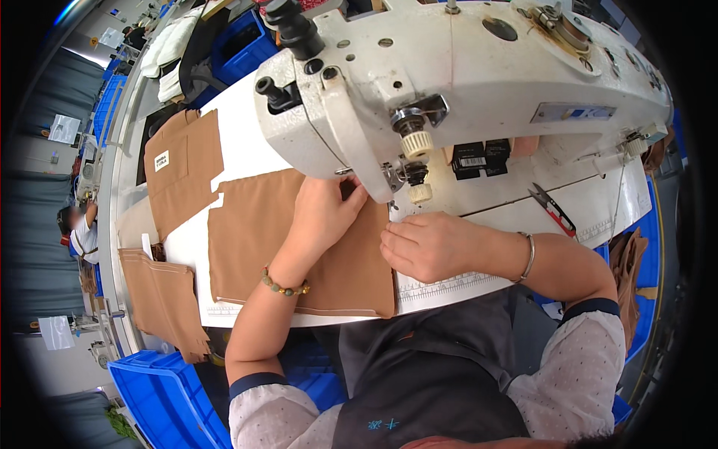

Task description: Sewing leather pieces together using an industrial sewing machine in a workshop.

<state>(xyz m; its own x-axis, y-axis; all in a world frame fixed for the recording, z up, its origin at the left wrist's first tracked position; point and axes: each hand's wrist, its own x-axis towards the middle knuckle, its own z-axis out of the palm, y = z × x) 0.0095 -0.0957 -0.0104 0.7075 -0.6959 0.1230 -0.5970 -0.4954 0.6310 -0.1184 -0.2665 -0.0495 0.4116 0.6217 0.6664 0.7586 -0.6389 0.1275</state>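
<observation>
A brown fabric panel (250,243) lies flat on the white sewing table, its right edge under the head of a white sewing machine (479,71). Close to the needle area, my left hand (325,213) rests over the panel with thumb and fingers curled together. Its fingertips are partly hidden by the machine head, so what they pinch does not show. At the panel's right edge, my right hand (426,245) has its fingers bent and pressed together on the cloth.
Red-handled thread snips (555,212) and black printed cards (479,160) lie right of the needle. More brown pieces, one with a pocket (168,162), another stitched (158,288), sit at left. Blue bins (168,393) stand around the table. A person (84,236) works far left.
</observation>
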